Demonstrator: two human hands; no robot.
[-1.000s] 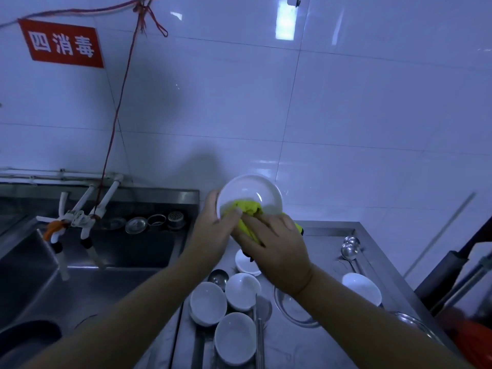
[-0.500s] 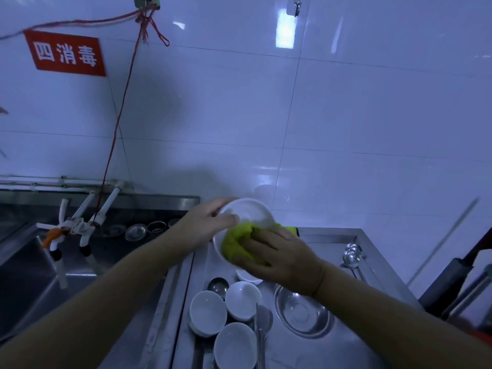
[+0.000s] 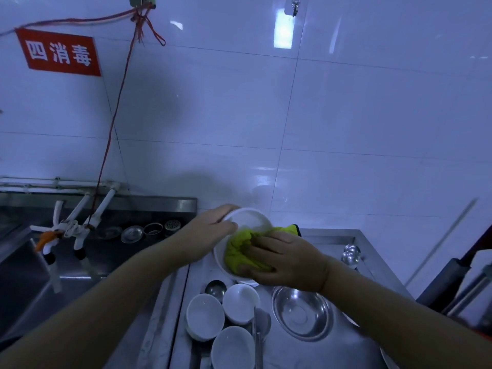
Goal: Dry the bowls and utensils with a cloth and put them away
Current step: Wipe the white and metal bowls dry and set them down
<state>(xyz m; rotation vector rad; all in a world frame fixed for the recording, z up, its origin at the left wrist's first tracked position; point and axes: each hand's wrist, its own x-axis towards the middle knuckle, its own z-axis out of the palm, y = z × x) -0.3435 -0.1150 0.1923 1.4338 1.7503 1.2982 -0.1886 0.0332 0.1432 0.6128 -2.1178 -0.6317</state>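
A white bowl (image 3: 249, 222) is gripped at its rim by the left hand (image 3: 210, 230); a yellow cloth (image 3: 241, 251) is pressed inside by the curled right hand (image 3: 290, 262).

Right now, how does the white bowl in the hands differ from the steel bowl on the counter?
The white bowl is held tilted by the left hand; the steel bowl sits upright on the counter. The right hand presses a yellow-green cloth inside the white bowl; the steel bowl holds nothing. Both are round.

L hand (image 3: 210, 230) curled, gripping; R hand (image 3: 288, 263) fingers bent, pressing.
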